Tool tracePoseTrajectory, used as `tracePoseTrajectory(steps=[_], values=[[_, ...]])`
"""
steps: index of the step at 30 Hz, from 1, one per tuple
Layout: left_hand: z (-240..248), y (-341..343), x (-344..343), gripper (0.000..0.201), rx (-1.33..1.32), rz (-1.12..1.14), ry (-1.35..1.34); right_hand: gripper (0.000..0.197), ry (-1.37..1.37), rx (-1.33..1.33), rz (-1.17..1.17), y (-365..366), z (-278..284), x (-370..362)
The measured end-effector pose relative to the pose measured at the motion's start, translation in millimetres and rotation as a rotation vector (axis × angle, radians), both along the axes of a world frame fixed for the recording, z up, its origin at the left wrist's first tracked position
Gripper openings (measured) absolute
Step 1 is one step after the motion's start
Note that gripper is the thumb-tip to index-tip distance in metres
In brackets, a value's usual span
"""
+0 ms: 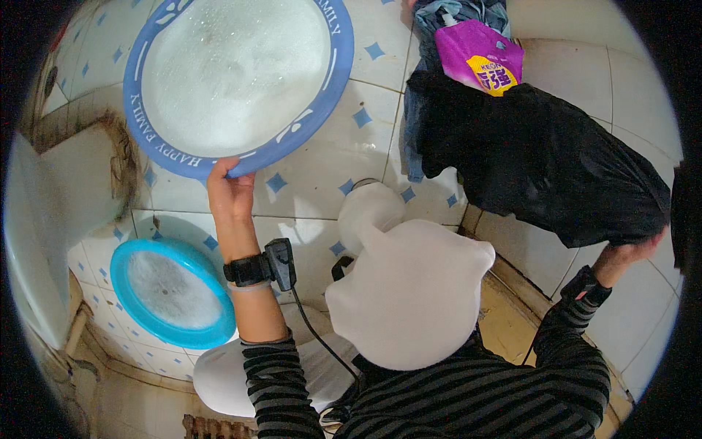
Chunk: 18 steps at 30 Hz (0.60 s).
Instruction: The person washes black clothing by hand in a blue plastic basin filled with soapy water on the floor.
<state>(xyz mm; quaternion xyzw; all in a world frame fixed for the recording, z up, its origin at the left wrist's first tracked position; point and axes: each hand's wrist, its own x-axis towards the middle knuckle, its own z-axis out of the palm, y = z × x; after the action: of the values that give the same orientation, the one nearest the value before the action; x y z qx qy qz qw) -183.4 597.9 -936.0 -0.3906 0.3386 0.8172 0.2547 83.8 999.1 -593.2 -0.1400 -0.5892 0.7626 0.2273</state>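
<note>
Gripping the near rim of the blue basin (335,80), the left hand (232,192) has its fingers curled at the edge. The basin is on the far left, over the floor (303,190), with white lettering and leaf marks around its rim. White suds (234,73) cover what is inside it.

On the right, the right hand (635,256) grasps the near right end of the black cloth (534,146), its fingers partly hidden by the edge. The cloth stretches from there toward the far middle, where it overlaps blue jeans (414,139). A purple pouch (475,55) with a yellow patch and a pale spout lies on the jeans, up against the far end of the cloth.

Nearer than the blue basin and left of the left forearm, a turquoise basin (175,334) holds cloudy, foamy water (175,289). The two basins are apart.

Both arms wear striped sleeves (274,380) and black wristbands (247,271); a dark device (279,263) on the left one trails a cord (311,322). A pale rounded form (409,293) fills the near middle; what it is cannot be told. Blue diamonds dot the white floor tiles, and a white fixture (33,241) stands at the left side.
</note>
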Motion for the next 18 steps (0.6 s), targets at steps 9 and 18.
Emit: tracePoseTrajectory(steps=[9,18], values=[[10.9,8.3,-1.4,0.019,0.008,0.016,0.009,0.031,-1.572,0.761,0.364,-25.7,-172.5,-67.5],[9.2,8.1,7.1,0.017,-0.016,-0.016,0.012,0.091,-1.184,1.511,0.957,-69.5,-250.6,-132.7]])
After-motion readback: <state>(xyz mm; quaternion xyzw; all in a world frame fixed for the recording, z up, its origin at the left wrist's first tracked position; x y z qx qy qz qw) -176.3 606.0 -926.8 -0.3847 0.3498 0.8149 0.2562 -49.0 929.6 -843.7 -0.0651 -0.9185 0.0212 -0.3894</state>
